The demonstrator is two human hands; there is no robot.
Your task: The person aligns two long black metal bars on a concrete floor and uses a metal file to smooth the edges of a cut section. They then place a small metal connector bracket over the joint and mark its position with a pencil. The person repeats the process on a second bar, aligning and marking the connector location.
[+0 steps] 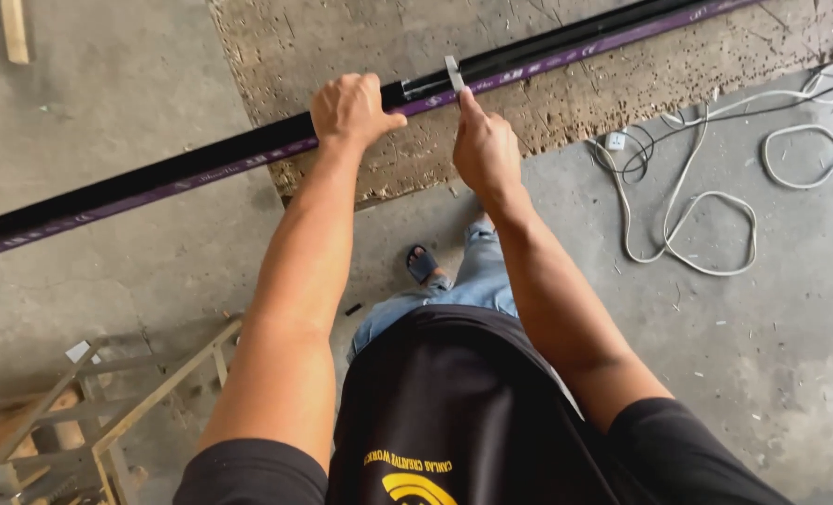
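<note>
**Two hands on a long black bar over a worn board**

A long black metal bar with a purple strip along its near edge (201, 168) runs slantwise across the view, from the lower left edge up to the top right. It lies across a rough, pitted slab of pressed board (566, 103) that rests on the grey concrete floor (108, 84).

The left hand (349, 110) is wrapped over the top of the bar, fingers curled down its far side and thumb stretched along the near edge, so it is clamped firmly on the bar. Just to its right, the right hand (484, 150) is closed around a small flat grey metal piece (453, 73), pinched between thumb and fingertips. That piece stands upright across the bar and touches it; what kind of tool it is cannot be told from this view.

Below the arms show the person's black shirt, blue jeans and one foot in a dark sandal (422, 264) on the floor.

To the right, loose loops of white cable (692, 220) lie on the concrete, with a small white plug (616, 141) near the board's edge. At the lower left stands a frame of pale wooden slats (108, 421). A short length of light wood (14, 30) lies at the top left corner.
</note>
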